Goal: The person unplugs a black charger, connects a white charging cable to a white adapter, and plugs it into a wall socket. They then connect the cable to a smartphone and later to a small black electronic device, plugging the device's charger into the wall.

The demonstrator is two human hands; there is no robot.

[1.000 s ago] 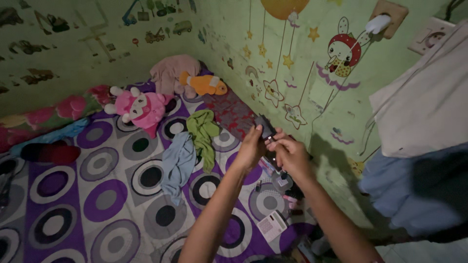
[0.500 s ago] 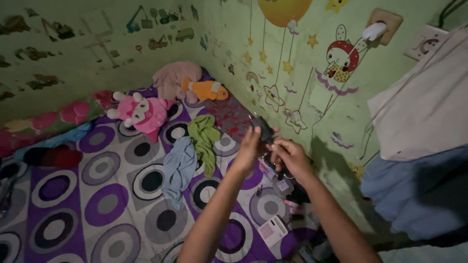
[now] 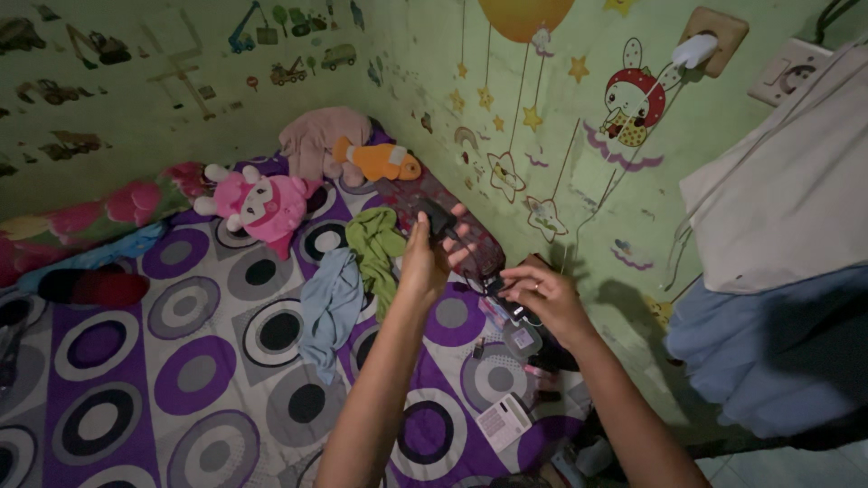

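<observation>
Above the bed, left hand (image 3: 425,258) grips a dark adapter (image 3: 438,218); right hand (image 3: 542,298) pinches its cable (image 3: 479,271), which may snag.

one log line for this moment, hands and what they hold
left hand: holds small dark device raised | right hand: pinches thin dark cord | below: circle-patterned bedsheet | nearby: green cloth

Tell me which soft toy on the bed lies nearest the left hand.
The pink plush doll, lying left of the left hand; the orange fish toy sits farther back, by the corner.
</observation>
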